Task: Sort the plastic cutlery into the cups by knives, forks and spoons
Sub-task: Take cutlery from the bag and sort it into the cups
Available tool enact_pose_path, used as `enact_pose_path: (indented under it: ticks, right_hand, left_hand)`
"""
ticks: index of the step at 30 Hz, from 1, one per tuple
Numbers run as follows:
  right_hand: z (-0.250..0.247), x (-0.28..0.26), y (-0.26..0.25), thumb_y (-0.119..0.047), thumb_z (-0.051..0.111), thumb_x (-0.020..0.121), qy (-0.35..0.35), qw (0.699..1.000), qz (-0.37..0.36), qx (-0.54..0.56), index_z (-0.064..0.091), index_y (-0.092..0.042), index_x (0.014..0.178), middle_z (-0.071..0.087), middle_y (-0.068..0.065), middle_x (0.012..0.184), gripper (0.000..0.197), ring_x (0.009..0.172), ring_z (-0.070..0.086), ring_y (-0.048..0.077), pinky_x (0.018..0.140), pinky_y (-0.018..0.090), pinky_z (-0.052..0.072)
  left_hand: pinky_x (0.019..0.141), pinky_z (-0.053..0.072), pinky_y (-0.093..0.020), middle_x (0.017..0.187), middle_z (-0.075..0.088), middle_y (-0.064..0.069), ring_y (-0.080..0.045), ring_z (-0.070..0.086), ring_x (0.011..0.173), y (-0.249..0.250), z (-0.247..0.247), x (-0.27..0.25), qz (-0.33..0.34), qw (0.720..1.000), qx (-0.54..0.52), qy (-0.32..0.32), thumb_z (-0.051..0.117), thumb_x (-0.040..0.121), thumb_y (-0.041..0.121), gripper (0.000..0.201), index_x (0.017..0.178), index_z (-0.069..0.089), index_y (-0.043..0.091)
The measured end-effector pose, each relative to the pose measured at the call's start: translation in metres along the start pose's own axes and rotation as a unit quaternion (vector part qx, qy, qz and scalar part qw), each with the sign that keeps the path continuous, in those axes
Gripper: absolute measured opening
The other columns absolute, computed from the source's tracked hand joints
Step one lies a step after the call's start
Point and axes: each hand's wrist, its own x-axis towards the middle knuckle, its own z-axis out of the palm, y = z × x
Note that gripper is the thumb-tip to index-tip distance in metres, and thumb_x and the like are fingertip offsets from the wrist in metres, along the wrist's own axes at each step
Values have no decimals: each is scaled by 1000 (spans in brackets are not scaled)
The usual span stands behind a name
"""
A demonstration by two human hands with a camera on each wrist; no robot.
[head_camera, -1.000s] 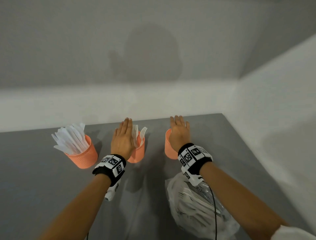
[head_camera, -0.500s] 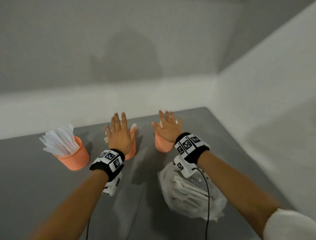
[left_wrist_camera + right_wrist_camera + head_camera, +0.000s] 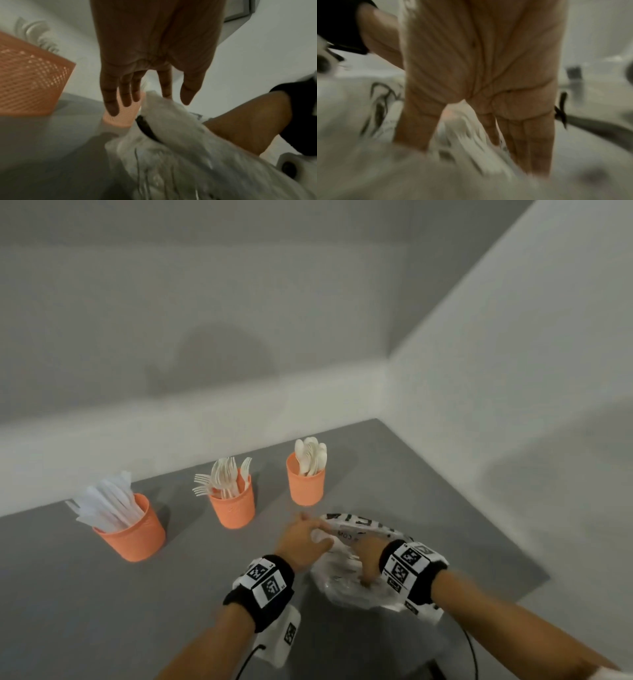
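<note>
Both hands had left the three ribbed orange plastic cups [image 3: 233,508] of sorted white knives, forks and spoons and dropped to the crinkled clear plastic bag [image 3: 346,587] of remaining cutlery, the left hand [image 3: 301,542] touching its edge with straight fingers, the right hand [image 3: 368,559] reaching in, released, so another pick looked imminent

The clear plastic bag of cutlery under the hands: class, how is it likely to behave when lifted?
The plastic bag looks thin and crumpled, so it will probably sag and reshape rather than stay stiff. It seems to hold loose cutlery, which may slide and shift the weight. The left hand at its edge suggests its glossy film needs steadying.
</note>
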Motion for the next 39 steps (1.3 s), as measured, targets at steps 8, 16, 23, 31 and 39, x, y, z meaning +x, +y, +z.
enact_pose_path:
  ticks: [8, 16, 23, 31, 39]
  right_hand:
    - [30, 13, 7, -35, 65, 79, 49, 997, 38, 53, 54, -17, 118, 61, 5, 118, 44, 111, 56, 25, 98, 37, 44]
    - [18, 19, 17, -40, 62, 84, 4, 986, 30, 161, 49, -18, 128, 57, 6, 128, 51, 119, 51, 25, 100, 33, 39]
    - [19, 23, 1, -37, 57, 86, 93, 987, -8, 132, 53, -23, 123, 59, 4, 123, 40, 114, 54, 23, 98, 34, 43]
    - [28, 27, 2, -37, 68, 76, 104, 980, 12, 167, 55, -27, 121, 61, -1, 120, 48, 113, 54, 20, 100, 36, 43]
    - [27, 28, -1, -35, 59, 84, 108, 979, 22, 172, 53, -22, 126, 59, 4, 127, 44, 116, 54, 23, 99, 32, 43]
  left_hand:
    - [110, 29, -30, 142, 36, -15, -28, 37, 132, -11, 18, -15, -68, 990, 55, -109, 53, 85, 9, 61, 141, 32, 17]
    - [105, 29, -23, 142, 40, -10, -23, 39, 131, -9, -3, -12, -44, 996, 38, -64, 52, 84, 2, 56, 138, 38, 11]
    - [103, 30, -20, 140, 43, -10, -22, 43, 129, -4, -3, -12, -56, 996, 45, -51, 51, 84, 1, 56, 137, 39, 10]
    - [101, 34, -23, 141, 42, -11, -24, 44, 127, -6, -7, -17, -80, 994, 54, -57, 51, 85, 4, 56, 139, 36, 11]
    - [98, 46, -36, 138, 42, -13, -29, 51, 119, -8, -11, -24, -92, 994, 28, -55, 51, 83, 1, 55, 137, 39, 10]
